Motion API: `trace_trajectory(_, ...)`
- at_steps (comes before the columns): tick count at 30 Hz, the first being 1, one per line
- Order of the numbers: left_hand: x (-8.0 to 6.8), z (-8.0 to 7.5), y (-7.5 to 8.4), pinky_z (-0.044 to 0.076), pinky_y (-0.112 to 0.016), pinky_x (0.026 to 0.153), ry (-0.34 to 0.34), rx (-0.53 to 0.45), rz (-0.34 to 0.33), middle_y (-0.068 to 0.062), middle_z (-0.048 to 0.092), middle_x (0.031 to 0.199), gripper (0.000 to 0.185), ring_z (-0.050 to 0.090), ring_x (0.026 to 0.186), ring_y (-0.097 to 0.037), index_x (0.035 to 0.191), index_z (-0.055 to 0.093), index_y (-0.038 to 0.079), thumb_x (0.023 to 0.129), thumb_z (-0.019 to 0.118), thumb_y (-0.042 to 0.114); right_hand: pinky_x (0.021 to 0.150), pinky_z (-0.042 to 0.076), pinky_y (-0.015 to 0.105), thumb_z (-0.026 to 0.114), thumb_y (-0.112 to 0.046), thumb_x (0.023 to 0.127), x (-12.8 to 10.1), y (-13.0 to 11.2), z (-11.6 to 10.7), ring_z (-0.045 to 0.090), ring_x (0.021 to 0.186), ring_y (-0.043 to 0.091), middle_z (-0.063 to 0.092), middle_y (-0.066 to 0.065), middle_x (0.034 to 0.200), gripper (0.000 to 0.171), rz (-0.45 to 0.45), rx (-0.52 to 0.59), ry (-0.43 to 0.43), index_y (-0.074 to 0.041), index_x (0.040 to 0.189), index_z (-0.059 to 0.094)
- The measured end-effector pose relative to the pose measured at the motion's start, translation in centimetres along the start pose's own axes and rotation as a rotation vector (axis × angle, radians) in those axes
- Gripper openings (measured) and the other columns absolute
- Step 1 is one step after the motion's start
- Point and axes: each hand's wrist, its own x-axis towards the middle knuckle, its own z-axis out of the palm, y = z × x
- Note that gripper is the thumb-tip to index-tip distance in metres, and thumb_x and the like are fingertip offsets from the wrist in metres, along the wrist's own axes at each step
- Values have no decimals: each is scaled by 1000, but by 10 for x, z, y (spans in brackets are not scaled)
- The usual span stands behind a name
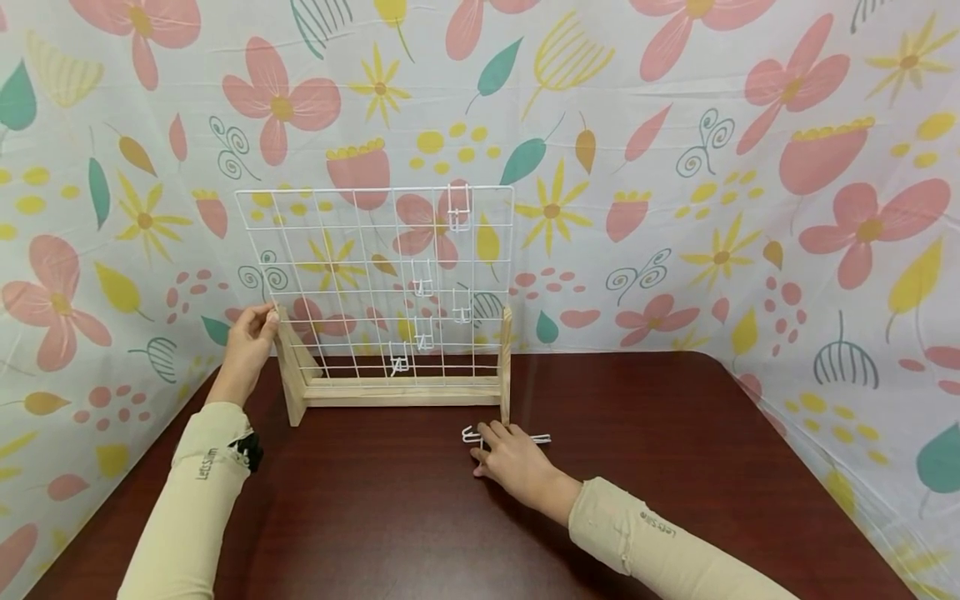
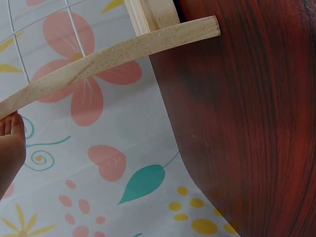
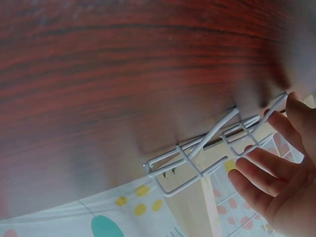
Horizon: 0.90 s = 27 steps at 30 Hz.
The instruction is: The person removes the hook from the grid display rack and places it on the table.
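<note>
A white wire grid panel [image 1: 345, 275] stands upright in a wooden stand [image 1: 405, 392], with several white wire hooks hanging on its right half. At the top of the stand's left wooden post [image 2: 98, 57], my left hand [image 1: 250, 342] holds on with thumb and fingers. On the table, my right hand [image 1: 517, 462] is over loose white wire hooks [image 1: 540, 438] by the foot of the right post. In the right wrist view, thumb and forefinger pinch the end of one wire hook [image 3: 242, 136]; another wire hook [image 3: 182, 165] lies beside it.
The dark red-brown table [image 1: 637, 433] has its back edge close behind the stand. A flower-patterned cloth [image 1: 600, 150] hangs behind and along both sides. The stand's bottom crossbar runs between its two posts.
</note>
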Motion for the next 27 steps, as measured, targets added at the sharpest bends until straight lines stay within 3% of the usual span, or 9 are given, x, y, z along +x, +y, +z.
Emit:
trace_trajectory(5,-3,0,2,35,-22,104,-6,7,2,-22,37,143,51,38,130,-22,143,32,-6,105,36,27,84,49,32,60,-41,93,-1,1,1,56,104,20,60,6,120,27,-16,18,47,-23,107,74)
trace_trajectory(14,-3,0,3,35,-22,104,0,-4,18,-23,37,143,51,39,128,-18,142,32,-8,104,38,28,76,49,30,69,-25,89,-2,6,0,58,91,18,64,3,104,14,-37,76,237,-16,98,75)
trace_trajectory(27,-1,0,1,33,-28,108,-3,-17,8,-25,35,146,53,37,131,-21,143,31,-7,104,37,28,65,45,28,75,-16,80,7,13,2,59,83,17,65,1,91,7,41,176,381,-14,84,71)
